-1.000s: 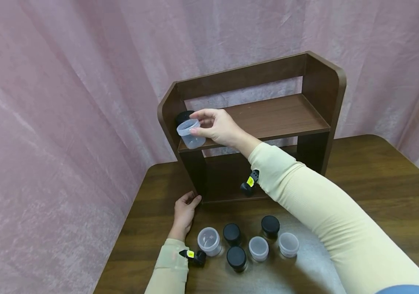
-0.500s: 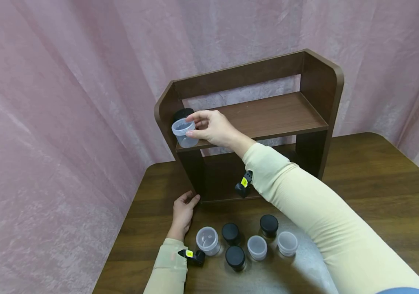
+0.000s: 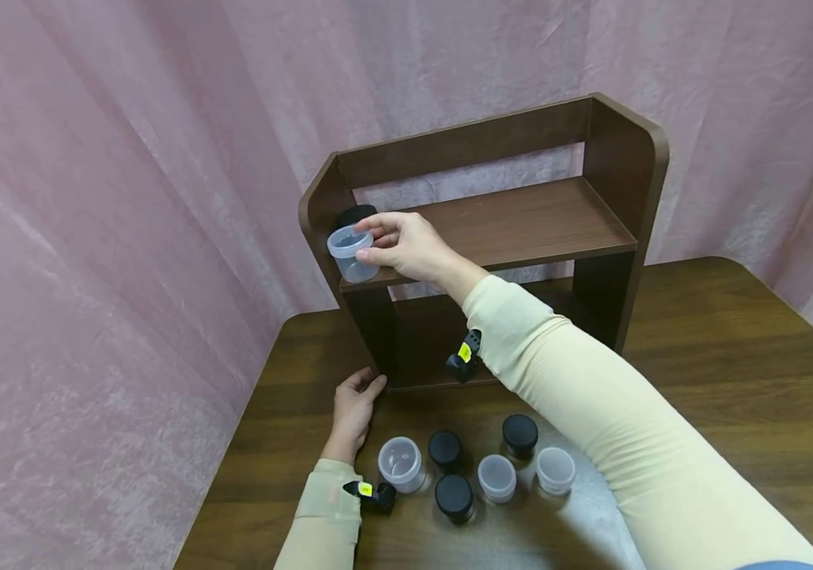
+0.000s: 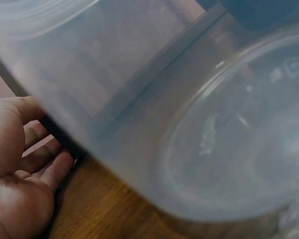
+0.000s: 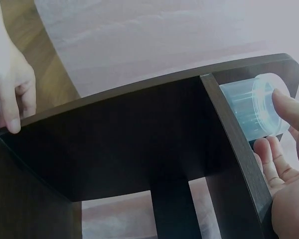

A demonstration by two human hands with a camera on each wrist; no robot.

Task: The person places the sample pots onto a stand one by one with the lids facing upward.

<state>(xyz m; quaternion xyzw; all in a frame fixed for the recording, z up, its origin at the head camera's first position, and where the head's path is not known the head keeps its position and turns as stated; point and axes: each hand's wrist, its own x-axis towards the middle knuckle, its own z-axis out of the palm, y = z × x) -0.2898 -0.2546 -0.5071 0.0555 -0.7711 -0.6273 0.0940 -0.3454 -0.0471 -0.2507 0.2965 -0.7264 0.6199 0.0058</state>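
Right at the fingertips of the right hand [image 3: 402, 247], it's the clear jar [image 3: 354, 267], rim up, out at the left end of the upper shelf [image 3: 527, 222]! That hand is partly closed, thumb on the near side of the rim, fingers on the far side: a tidy pinch. Whether the base touches the board, I cannot tell. Just beyond those fingers, behind the clear jar, sits a black-lidded jar [image 3: 355, 214]. Down below, the left hand [image 3: 352, 408] has the rack [image 3: 630, 174] by its front corner, thumb at the edge of the side panel, fingers bent along its outer face. Beside that wrist on the desk [image 3: 719, 356] stands a big clear jar [image 3: 400, 467], filling most of the left wrist view. Farther right of the left hand, well below the right, come three dark-topped jars [image 3: 453, 495] and two small pale jars [image 3: 497, 477]. Behind both hands hangs a pink curtain [image 3: 164, 198].
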